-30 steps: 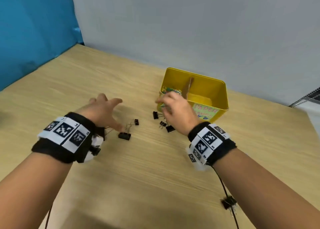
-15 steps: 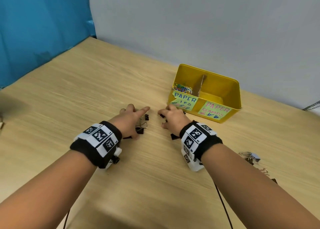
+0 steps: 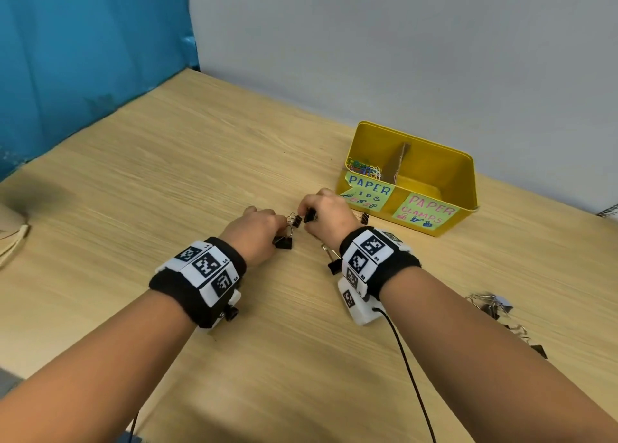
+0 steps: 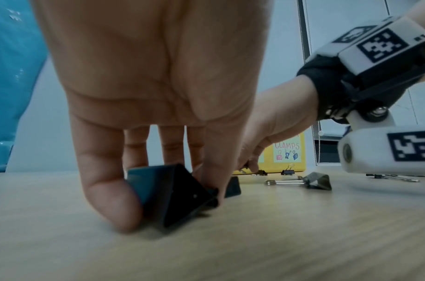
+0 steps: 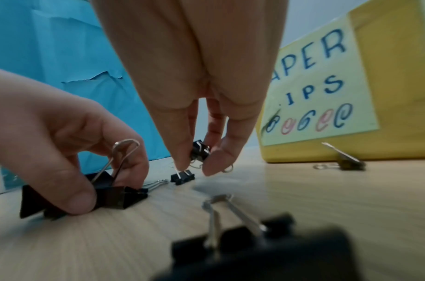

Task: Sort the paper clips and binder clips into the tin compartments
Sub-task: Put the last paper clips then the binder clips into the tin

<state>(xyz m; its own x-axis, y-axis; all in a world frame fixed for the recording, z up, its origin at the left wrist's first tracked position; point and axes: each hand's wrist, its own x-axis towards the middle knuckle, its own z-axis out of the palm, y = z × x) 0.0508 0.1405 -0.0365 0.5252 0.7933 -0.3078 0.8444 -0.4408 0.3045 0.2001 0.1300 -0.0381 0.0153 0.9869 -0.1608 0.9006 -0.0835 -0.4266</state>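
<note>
A yellow tin stands at the back right, split by a cardboard divider. Its left compartment, labelled for paper clips, holds coloured paper clips. My left hand grips a large black binder clip that rests on the table. Just right of it, my right hand pinches a small black binder clip a little above the wood. Another small black clip lies under those fingers.
A black binder clip lies beside my right wrist, and another sits against the tin's front. Several more clips are heaped at the right. A blue panel bounds the table on the left, a grey wall behind.
Both hands came down and drew together in front of the tin. The left hand closed round the large clip and the right hand picked up a small one.
</note>
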